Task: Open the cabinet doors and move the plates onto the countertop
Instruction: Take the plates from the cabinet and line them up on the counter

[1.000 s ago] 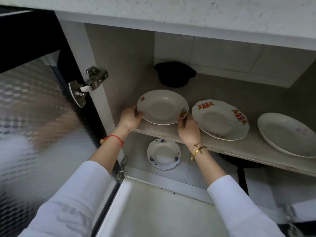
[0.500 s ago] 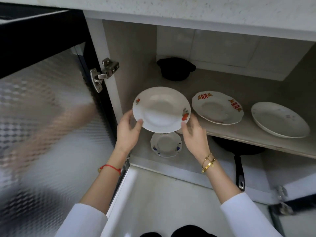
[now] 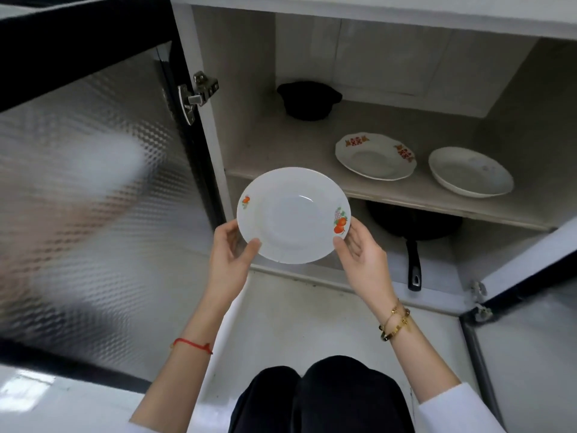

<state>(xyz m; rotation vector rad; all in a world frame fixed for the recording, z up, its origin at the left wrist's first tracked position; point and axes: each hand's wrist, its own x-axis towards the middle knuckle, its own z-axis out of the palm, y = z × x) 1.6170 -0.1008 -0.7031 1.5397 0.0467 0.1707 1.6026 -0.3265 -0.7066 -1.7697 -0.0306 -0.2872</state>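
I hold a white plate with orange fruit prints (image 3: 292,215) in front of the open cabinet, clear of the shelf. My left hand (image 3: 229,256) grips its left rim and my right hand (image 3: 362,254) grips its right rim. On the cabinet shelf (image 3: 406,195) lie a scalloped plate with red patterns (image 3: 374,159) and, to its right, a plain white plate (image 3: 470,171). The left cabinet door (image 3: 87,170) with textured glass stands open. The small blue-flowered plate on the lower level is hidden behind the held plate.
A black pot (image 3: 307,100) sits at the back of the shelf. A black frying pan (image 3: 412,223) lies on the lower level, handle toward me. The right door (image 3: 527,323) is open at the lower right. My dark-trousered knees (image 3: 321,398) are below.
Both hands lifted the fruit-print plate off the shelf and drew it out toward me. The view pulled back from the cabinet, showing my knees.
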